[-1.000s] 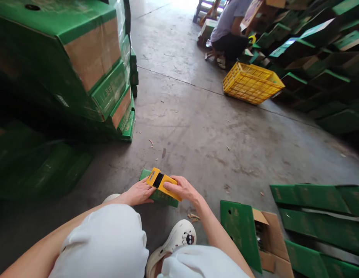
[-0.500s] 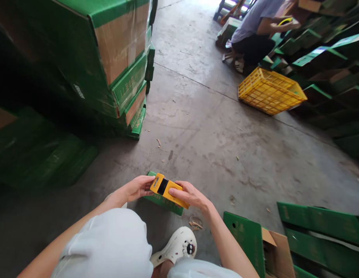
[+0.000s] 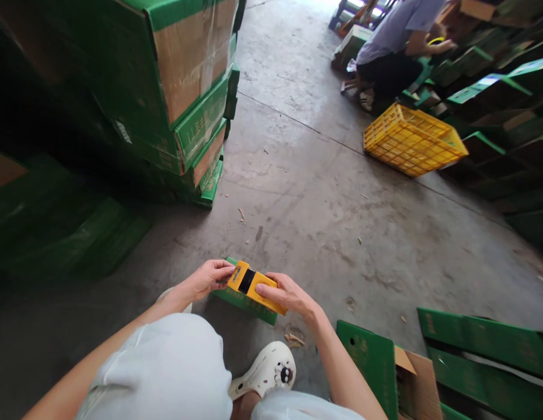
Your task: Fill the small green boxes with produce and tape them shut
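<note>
My right hand [image 3: 286,291] is wrapped round a flat yellow handheld device [image 3: 263,296], its thumb lying along the top face. A black panel crosses the device, and small dark markings show near its left end. At that left end my left hand [image 3: 212,275] is closed in a pinch, fingertips against or right beside the edge. What those fingertips pinch is too small to tell. Beneath the device, a green carton piece [image 3: 249,305] with printed characters is partly covered by it and by my hands.
Tall stacked green cartons [image 3: 190,70] stand at left. A yellow plastic crate [image 3: 411,140] sits on the floor at right, near a crouching person [image 3: 392,49] beside piled green cartons. An open green carton [image 3: 370,364] and flattened green cardboard [image 3: 481,338] lie at lower right.
The fingers of my left hand have drawn together into a pinch at the device's left end. My right hand keeps its hold. The view has shifted slightly.
</note>
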`<state>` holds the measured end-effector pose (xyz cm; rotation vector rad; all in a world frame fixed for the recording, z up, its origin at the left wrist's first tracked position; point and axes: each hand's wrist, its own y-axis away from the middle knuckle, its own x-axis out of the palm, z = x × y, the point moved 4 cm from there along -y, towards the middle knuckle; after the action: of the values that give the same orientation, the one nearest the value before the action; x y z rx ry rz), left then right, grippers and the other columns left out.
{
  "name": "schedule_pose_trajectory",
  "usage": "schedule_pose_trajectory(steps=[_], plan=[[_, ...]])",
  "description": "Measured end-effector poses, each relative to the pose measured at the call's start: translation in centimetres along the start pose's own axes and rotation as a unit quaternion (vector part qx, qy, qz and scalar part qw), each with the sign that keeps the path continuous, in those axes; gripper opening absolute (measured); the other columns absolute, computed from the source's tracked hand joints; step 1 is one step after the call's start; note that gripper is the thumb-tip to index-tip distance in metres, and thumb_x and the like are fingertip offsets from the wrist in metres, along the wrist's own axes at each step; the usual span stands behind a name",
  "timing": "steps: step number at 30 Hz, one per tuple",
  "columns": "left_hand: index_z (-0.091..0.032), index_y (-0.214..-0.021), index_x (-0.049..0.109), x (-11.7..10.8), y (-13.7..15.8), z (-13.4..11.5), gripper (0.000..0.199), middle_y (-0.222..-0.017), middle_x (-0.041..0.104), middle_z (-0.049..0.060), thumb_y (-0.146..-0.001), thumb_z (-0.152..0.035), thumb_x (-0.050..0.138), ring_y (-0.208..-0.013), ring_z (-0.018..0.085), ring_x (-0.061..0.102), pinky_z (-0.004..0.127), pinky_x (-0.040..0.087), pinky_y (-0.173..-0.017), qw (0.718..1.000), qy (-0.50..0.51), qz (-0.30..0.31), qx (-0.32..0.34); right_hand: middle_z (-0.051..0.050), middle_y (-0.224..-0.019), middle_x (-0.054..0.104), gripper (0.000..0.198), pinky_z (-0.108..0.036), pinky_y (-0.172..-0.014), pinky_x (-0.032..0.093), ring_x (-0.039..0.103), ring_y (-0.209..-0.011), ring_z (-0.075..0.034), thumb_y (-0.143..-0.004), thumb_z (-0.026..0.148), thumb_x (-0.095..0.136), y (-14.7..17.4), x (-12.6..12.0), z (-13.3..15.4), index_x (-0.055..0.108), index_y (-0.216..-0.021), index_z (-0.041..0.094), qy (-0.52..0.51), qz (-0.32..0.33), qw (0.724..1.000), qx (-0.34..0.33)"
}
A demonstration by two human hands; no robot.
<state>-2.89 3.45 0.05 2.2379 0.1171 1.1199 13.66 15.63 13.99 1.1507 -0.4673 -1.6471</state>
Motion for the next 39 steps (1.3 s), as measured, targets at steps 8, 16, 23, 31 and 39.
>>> schedule_pose_trajectory(steps=[8, 16, 23, 31, 39], plan=[[-0.017, -0.078, 0.072, -0.8, -0.6, -0.6, 0.045, -0.07, 0.069, 0.0, -0.065, -0.055, 0.089, -0.064, 0.013, 0.062, 0.023, 0.049, -0.061, 0.981, -0.1, -0.108, 0.126, 0.001, -0.071, 0.058, 0.048, -0.026, -0.053, 0.029, 0.047, -0.063, -0.014, -0.09, 0.065, 0.059, -0.1, 0.1, 1.4, 0.062, -0.076, 0.019, 0.025, -0.008, 0.999, 0.019], [-0.017, -0.078, 0.073, -8.3, 1.5, -1.9, 0.05, -0.065, 0.066, -0.002, -0.057, -0.058, 0.09, -0.059, 0.012, 0.059, 0.024, 0.051, -0.059, 0.937, -0.143, -0.269, 0.172, -0.001, -0.073, 0.063, 0.054, -0.027, -0.053, 0.027, 0.052, -0.063, -0.015, -0.089, 0.071, 0.058, 3.1, -0.9, -2.2, 0.063, -0.078, 0.019, 0.099, -0.025, 0.992, 0.08], [-0.018, -0.078, 0.073, -10.7, 1.5, -2.0, 0.052, -0.068, 0.066, -0.001, -0.059, -0.065, 0.087, -0.062, 0.012, 0.058, 0.023, 0.049, -0.06, 0.922, -0.184, -0.272, 0.206, -0.004, -0.077, 0.068, 0.051, -0.028, -0.056, 0.027, 0.056, -0.066, -0.017, -0.092, 0.068, 0.056, 3.4, -0.7, -1.9, 0.064, -0.079, 0.02, 0.184, -0.026, 0.977, 0.105], [-0.018, -0.079, 0.072, -12.8, -1.1, 0.7, 0.053, -0.066, 0.065, -0.002, -0.062, -0.067, 0.079, -0.061, 0.013, 0.059, 0.025, 0.049, -0.061, 0.918, -0.222, -0.276, 0.179, -0.01, -0.085, 0.074, 0.053, -0.029, -0.058, 0.028, 0.063, -0.073, -0.021, -0.095, 0.068, 0.053, 2.8, -0.1, -0.5, 0.069, -0.088, 0.018, 0.252, -0.004, 0.957, 0.14], [-0.018, -0.083, 0.074, -9.9, -5.4, 5.7, 0.043, -0.071, 0.069, 0.001, -0.074, -0.059, 0.067, -0.066, 0.017, 0.062, 0.027, 0.047, -0.063, 0.911, -0.282, -0.264, 0.143, -0.012, -0.09, 0.076, 0.054, -0.029, -0.058, 0.028, 0.068, -0.079, -0.023, -0.095, 0.069, 0.051, 2.4, 0.2, -0.9, 0.071, -0.092, 0.019, 0.264, -0.01, 0.952, 0.154]])
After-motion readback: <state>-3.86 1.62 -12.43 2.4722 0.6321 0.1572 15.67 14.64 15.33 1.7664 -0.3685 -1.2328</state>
